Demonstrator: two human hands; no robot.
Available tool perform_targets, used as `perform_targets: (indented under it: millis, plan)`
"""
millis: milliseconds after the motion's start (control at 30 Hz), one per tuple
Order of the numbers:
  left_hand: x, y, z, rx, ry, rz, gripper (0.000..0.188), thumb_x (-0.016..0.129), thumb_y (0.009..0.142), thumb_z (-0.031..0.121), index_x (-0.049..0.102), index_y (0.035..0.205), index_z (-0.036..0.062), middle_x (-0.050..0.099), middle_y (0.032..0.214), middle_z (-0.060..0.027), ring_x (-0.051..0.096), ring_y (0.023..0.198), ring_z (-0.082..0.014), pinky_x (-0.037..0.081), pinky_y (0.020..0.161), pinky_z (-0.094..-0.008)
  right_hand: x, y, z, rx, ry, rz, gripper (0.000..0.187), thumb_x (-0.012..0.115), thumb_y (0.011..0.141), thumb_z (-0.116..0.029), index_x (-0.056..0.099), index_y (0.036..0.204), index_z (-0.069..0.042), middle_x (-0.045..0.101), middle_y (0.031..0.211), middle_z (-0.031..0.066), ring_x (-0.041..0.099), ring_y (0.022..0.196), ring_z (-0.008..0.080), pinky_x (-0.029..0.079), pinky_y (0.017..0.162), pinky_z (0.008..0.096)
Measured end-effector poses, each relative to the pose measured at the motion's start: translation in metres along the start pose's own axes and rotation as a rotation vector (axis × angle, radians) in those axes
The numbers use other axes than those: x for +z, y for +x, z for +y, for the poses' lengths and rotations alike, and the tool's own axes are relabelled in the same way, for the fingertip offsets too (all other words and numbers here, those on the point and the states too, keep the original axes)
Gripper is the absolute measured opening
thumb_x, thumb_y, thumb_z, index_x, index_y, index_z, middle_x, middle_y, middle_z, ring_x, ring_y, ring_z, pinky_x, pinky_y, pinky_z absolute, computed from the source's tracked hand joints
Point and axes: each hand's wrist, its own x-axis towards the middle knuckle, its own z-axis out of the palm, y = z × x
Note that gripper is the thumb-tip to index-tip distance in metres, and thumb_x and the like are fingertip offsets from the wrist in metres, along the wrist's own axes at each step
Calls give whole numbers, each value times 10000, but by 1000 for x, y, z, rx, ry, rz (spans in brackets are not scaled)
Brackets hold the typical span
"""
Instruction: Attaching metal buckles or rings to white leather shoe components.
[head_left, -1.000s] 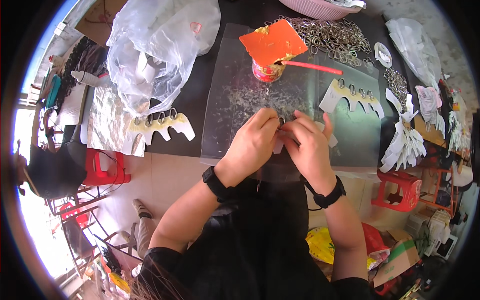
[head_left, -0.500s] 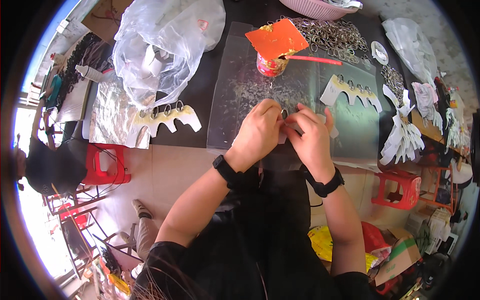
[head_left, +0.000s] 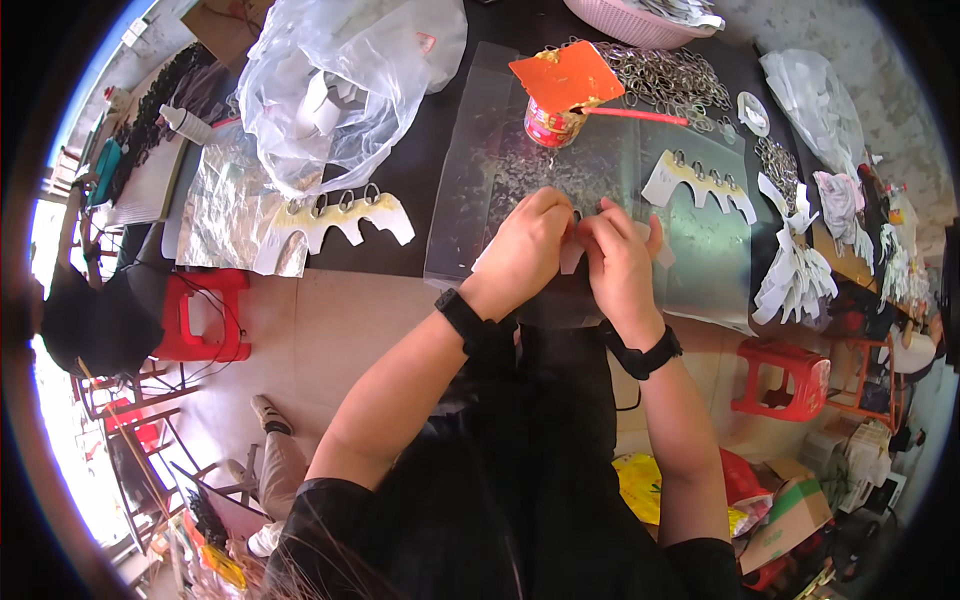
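Head view: white piece [head_left: 570, 259] held between left fingers [head_left: 547, 203] and right fingers [head_left: 604, 234].

The left hand [head_left: 522, 250] curls its fingers inward, and the right hand [head_left: 622, 270] pinches close beside it, an outer finger standing apart. Both show their backs, fingertips nearly meeting. The left forearm [head_left: 395, 395] slants up toward the right; the right forearm [head_left: 682, 425] rises more steeply, leaning slightly left.

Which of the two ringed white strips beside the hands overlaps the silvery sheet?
The left strip: its end covers the silvery sheet; the right strip lies on clear plastic.
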Motion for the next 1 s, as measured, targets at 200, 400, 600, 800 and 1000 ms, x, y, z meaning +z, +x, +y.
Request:
perform_targets:
  millis: [200, 400, 600, 800, 1000]
  plan:
    - [-9, 6, 7, 84, 189, -153, 114, 559, 686, -57, 567, 786, -3, 547, 882, -113, 565, 835, -305, 487, 728, -376, -2, 1, 5, -99, -39, 10, 210, 581, 743, 46, 624, 855, -127, 549, 844, 23, 556, 1079, 236, 136, 1038, 556]
    - [-14, 11, 6, 113, 222, -263, 93, 558, 710, -28, 571, 795, 9, 532, 866, -100, 567, 844, -286, 494, 717, -361, 1, -3, 7, -125, -65, 24, 220, 556, 744, 39, 629, 867, -129, 544, 838, 18, 562, 1066, 233, 134, 1047, 561]
    - [-18, 16, 10, 150, 275, -345, 75, 555, 724, -22, 559, 796, -1, 516, 871, -100, 567, 833, -282, 493, 703, -361, -1, -7, 7, -179, -129, 47, 209, 548, 757, 14, 622, 888, -131, 545, 860, 7, 559, 1059, 230, 148, 1058, 554]
    - [-23, 24, 9, 178, 255, -408, 63, 556, 732, -20, 547, 794, -10, 504, 881, -102, 563, 827, -278, 493, 698, -361, -2, -6, 10, -243, -163, 50, 196, 576, 744, -17, 629, 905, -115, 555, 887, 14, 559, 1051, 227, 183, 1048, 562]
    - [-26, 25, 6, 259, 283, -462, 76, 555, 708, -26, 537, 780, -8, 507, 906, -100, 558, 833, -269, 503, 703, -352, -4, -4, 9, -314, -189, 53, 155, 598, 748, -50, 630, 896, -82, 547, 877, 19, 567, 1042, 224, 212, 1035, 573]
